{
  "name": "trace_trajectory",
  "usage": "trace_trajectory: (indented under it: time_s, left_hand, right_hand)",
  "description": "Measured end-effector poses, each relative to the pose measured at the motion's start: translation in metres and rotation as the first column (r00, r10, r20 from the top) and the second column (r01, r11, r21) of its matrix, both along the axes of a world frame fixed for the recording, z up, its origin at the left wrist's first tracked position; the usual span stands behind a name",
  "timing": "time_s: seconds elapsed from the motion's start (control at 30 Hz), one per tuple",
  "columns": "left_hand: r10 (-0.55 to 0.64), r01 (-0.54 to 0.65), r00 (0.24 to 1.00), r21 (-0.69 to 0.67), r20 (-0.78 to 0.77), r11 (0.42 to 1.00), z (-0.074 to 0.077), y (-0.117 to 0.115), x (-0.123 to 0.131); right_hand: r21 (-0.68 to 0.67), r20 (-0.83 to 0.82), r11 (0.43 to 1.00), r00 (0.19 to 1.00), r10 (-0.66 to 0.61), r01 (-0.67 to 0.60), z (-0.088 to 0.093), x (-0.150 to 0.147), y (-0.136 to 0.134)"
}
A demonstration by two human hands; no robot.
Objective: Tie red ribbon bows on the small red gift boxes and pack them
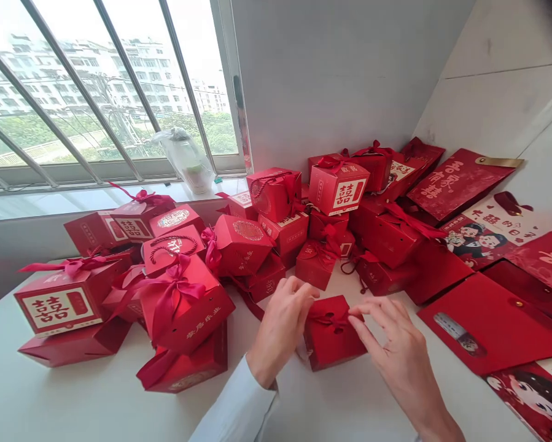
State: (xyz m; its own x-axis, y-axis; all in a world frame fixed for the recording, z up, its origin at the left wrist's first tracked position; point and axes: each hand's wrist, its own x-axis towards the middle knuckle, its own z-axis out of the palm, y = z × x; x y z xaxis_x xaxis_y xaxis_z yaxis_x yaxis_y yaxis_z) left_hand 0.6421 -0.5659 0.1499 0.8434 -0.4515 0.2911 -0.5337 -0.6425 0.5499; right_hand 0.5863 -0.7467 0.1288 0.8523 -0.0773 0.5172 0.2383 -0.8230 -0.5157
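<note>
A small red gift box (333, 351) sits on the white table between my two hands. Across its top runs a red ribbon (334, 320), looped or knotted at the middle over the holes in the lid. My right hand (395, 344) pinches one side of that ribbon between thumb and fingertips, at the box's right edge. On the opposite side, my left hand (282, 325) is closed with curled fingers at the ribbon's left part; its fingertips are partly hidden. Just behind stands another small red box (315, 264) with a bow.
Many red gift boxes (243, 245) are piled along the table's back and left (183, 301). Red gift bags (464, 184) and a flat red bag (497, 319) lie at right. A plastic-wrapped cup (193, 169) stands on the sill by the barred window (114, 73).
</note>
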Motion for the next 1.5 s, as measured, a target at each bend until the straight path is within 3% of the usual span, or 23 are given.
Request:
trace_trajectory:
  time_s: [0.13, 0.27, 0.5, 0.8, 1.03, 1.13, 1.3, 1.5]
  left_hand:
    - [-0.253, 0.254, 0.967, -0.011, 0.009, 0.967, -0.002, -0.007, 0.005]
    - [-0.318, 0.317, 0.943, -0.018, -0.096, 0.948, -0.007, -0.007, 0.006]
    - [-0.287, 0.287, 0.934, -0.032, -0.215, 0.957, -0.009, -0.001, 0.005]
    - [-0.250, 0.239, 0.925, -0.072, -0.288, 0.968, -0.003, -0.004, 0.003]
    - [-0.267, 0.221, 0.915, -0.179, -0.302, 0.959, -0.008, -0.012, 0.000]
    - [-0.281, 0.174, 0.875, -0.286, -0.395, 0.942, -0.012, -0.011, 0.002]
    - [-0.363, 0.037, 0.723, -0.492, -0.588, 0.870, -0.020, -0.009, 0.005]
    - [-0.358, 0.077, 0.750, -0.465, -0.555, 0.882, -0.016, -0.009, 0.002]
  right_hand:
    - [-0.018, -0.066, 0.999, 0.997, 0.030, -0.031, -0.011, -0.011, 0.011]
    - [-0.020, -0.092, 0.999, 0.995, -0.041, 0.039, -0.025, -0.009, 0.020]
    - [0.005, -0.047, 1.000, 0.999, -0.012, 0.012, -0.032, -0.002, 0.025]
    - [0.234, -0.065, 0.972, 0.997, 0.035, -0.019, -0.035, -0.010, 0.022]
    - [0.379, -0.038, 0.924, 0.997, 0.074, -0.054, -0.034, -0.010, 0.023]
    - [0.434, -0.041, 0.898, 0.995, 0.094, -0.067, -0.031, -0.011, 0.023]
    - [0.473, -0.105, 0.879, 0.986, 0.128, -0.063, -0.026, -0.014, 0.020]
    - [0.403, -0.079, 0.913, 0.991, 0.109, -0.068, -0.026, -0.012, 0.017]
